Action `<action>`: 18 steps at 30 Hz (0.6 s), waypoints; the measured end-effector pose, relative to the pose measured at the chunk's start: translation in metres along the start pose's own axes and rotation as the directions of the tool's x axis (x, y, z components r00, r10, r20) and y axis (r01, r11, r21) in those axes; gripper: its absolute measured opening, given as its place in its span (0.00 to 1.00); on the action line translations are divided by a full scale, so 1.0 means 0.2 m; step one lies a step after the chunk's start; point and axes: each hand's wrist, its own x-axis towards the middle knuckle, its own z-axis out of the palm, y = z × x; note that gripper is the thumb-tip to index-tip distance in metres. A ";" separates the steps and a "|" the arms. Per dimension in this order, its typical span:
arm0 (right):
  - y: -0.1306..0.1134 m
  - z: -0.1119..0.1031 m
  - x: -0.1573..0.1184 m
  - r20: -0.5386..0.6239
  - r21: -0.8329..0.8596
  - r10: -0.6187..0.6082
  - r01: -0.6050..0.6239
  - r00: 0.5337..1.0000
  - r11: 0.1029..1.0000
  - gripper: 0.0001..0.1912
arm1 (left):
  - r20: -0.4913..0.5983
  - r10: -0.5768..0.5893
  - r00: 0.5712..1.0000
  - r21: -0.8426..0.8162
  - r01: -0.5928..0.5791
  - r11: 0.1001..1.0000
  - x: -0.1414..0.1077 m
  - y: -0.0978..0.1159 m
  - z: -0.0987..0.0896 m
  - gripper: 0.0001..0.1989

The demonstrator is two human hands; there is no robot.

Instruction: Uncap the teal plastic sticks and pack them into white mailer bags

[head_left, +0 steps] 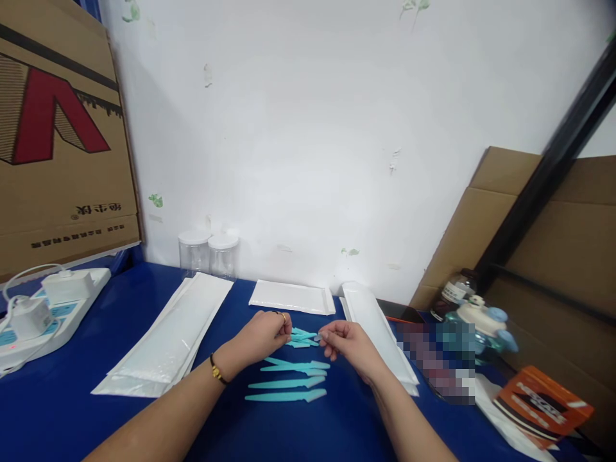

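Note:
Several turquoise razor-like sticks (282,384) lie roughly parallel on the blue tabletop (289,436), nearer to me than my hands. A small pile of the same turquoise sticks (303,335) sits between my two hands. My left hand (269,333), with a ring and a bracelet, has its fingers curled and pressed together at the pile's left side; what they hold is hidden. At the pile's right side my right hand (339,340) pinches a small translucent piece (317,337) between thumb and forefinger.
White padded envelopes lie at the left (168,340), at the back (291,297) and at the right (375,327). Two clear jars (194,256) stand by the wall. A power strip (72,314) is far left; a teal jug (476,327) and orange pouch (541,407) are right.

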 end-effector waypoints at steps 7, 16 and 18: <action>0.01 0.06 -0.01 0.074 -0.013 0.026 -0.025 0.997 1.000 0.19 | 0.094 -0.020 0.995 -0.139 0.033 0.990 -0.01 0.03 0.01 0.07; -0.01 -0.07 -0.01 -0.100 -0.483 -0.138 0.074 0.985 0.873 0.13 | 0.268 -0.040 0.963 -0.110 0.072 0.991 -0.02 0.03 0.03 0.07; -0.03 -0.14 -0.01 -0.200 -0.611 -0.193 0.032 0.961 0.791 0.11 | 0.257 -0.044 0.965 -0.081 0.067 0.994 -0.02 0.03 0.04 0.07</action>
